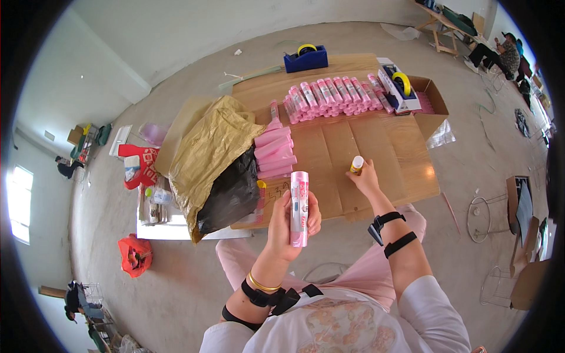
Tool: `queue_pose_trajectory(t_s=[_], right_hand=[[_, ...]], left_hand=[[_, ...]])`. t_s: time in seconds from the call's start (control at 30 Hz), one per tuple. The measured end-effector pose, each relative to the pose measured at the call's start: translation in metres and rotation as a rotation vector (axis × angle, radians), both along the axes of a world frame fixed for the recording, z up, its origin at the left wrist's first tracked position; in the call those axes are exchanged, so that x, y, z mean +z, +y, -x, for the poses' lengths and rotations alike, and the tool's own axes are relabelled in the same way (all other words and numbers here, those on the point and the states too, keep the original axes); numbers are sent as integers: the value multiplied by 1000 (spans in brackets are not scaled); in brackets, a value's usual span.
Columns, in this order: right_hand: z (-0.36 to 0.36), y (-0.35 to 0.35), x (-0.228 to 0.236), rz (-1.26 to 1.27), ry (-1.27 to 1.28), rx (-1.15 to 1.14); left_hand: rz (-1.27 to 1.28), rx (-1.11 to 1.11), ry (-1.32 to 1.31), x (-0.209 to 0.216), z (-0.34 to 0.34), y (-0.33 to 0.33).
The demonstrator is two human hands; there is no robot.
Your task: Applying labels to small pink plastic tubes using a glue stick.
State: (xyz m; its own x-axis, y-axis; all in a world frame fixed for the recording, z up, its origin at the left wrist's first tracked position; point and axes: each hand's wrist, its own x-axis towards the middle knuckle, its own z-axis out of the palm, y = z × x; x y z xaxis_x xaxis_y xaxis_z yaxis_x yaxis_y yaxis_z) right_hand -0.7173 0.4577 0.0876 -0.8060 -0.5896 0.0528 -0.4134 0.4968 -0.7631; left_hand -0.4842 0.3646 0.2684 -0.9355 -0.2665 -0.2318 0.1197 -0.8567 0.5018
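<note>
In my left hand (282, 226) is a pink plastic-film roll (299, 209) with a printed label around it, upright above the table's near edge. My fingers wrap round its lower part. A short yellow glue stick with a pale top (357, 163) is gripped by my right hand (368, 178), low over a flattened cardboard sheet (338, 138). Left of the cardboard lie several plain pink rolls (274, 152), stacked in a column. Farther back, labelled pink rolls (335, 94) form a long pile across the wooden table (406, 147).
A blue tape dispenser (306, 59) stands at the back edge, and another with yellow tape (401, 83) beside an open carton (432, 100) at right. Gold and black plastic bags (206, 153) cover the left side. A red bag (136, 256) sits on the floor. Other people are far off.
</note>
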Motion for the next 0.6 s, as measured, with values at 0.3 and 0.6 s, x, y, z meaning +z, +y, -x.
queue_pose_trajectory(t_s=[0.3,0.6], right_hand=[[-95,27,149,767,-677,330],[-163,58,232,567,187,536]], left_hand=[[117,17,79,-1,-5,-1],[337,61,-87,24,-32,37]])
